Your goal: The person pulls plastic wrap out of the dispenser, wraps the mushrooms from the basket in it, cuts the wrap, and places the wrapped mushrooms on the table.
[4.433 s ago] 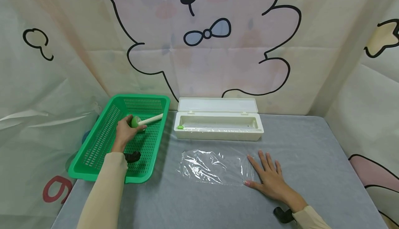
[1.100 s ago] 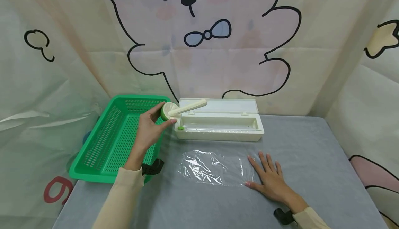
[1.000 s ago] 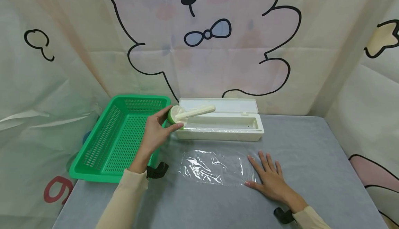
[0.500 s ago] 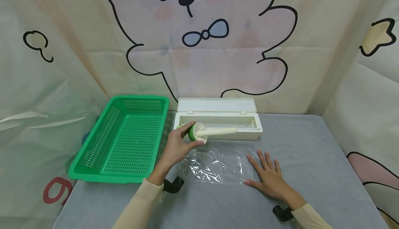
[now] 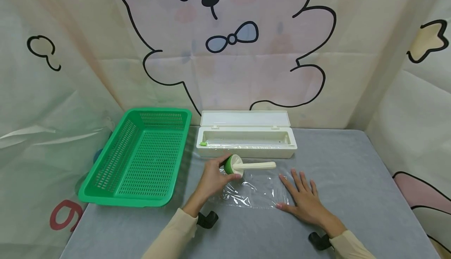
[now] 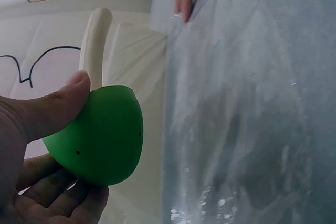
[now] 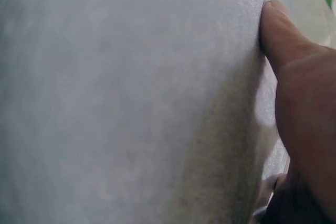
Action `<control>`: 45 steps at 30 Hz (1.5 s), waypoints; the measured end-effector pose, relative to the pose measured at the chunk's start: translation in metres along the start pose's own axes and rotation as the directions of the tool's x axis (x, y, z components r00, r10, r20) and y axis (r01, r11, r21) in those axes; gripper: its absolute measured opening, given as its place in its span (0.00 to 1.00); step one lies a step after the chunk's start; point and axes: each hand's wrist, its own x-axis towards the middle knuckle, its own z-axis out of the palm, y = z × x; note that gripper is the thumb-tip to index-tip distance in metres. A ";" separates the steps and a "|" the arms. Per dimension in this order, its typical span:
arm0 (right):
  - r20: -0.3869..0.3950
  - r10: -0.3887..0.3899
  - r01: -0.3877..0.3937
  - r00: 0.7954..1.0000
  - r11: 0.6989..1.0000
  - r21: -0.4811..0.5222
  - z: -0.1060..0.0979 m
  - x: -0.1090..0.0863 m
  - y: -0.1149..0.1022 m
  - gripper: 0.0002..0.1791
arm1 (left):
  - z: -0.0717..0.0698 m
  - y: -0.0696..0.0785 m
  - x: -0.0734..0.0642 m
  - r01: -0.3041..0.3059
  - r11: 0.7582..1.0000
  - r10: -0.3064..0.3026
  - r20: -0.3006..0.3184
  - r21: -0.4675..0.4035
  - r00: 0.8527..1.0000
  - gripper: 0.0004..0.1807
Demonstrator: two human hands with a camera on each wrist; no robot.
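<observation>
The left hand's grip point(image 5: 212, 180) holds a green-headed tool point(image 5: 235, 165), best moved gently over clear film point(image 5: 258, 190), whose end the spread right hand point(image 5: 305, 202) should press flat.

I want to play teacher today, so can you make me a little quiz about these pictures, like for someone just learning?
1. Pick one: which hand holds the green thing with the pale handle, left or right?
2. True or false: the right hand touches the clear sheet that lies on the table.
3. Fill in the gap: the lid of the white box is ____.

Key:
1. The left hand.
2. True.
3. Open.
</observation>
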 end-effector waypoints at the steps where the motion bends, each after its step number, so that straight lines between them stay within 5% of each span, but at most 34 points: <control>1: -0.002 -0.003 0.003 1.000 1.000 -0.001 0.001 0.000 0.001 0.53 | 0.003 -0.002 -0.001 -0.001 1.000 0.001 0.000 0.026 1.000 0.39; 16: -0.075 -0.070 0.072 0.995 0.997 0.024 0.008 -0.001 0.008 0.52 | 0.022 -0.016 -0.009 0.054 0.978 -0.061 0.031 0.202 0.998 0.39; 27: -0.135 -0.112 0.125 0.985 0.988 0.088 -0.008 -0.002 0.006 0.46 | 0.023 -0.008 -0.001 0.104 0.957 -0.130 0.080 0.271 0.988 0.41; 45: -0.275 -0.171 0.220 0.946 0.962 0.158 -0.007 -0.005 0.005 0.39 | 0.022 -0.006 -0.003 0.096 0.957 -0.128 0.098 0.274 0.987 0.42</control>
